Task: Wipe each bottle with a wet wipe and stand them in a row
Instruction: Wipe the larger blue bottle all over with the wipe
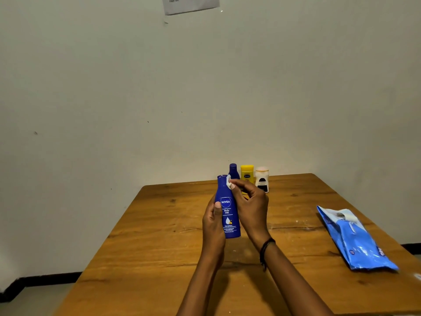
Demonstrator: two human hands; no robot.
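Observation:
My left hand (213, 221) grips a tall blue Nivea bottle (227, 213) upright above the wooden table (159, 236), label facing me. My right hand (249, 205) pinches a small white wet wipe (229, 181) against the bottle's neck just below the cap. Behind them, at the table's far edge by the wall, three bottles stand side by side: a small dark blue bottle (233, 171), a yellow bottle (247, 173) partly hidden by my right hand, and a white bottle with a dark label (262, 180).
A blue pack of wet wipes (355, 238) lies flat near the table's right edge, its flap open. The wall stands directly behind the table. A paper sheet (191, 4) hangs high on the wall.

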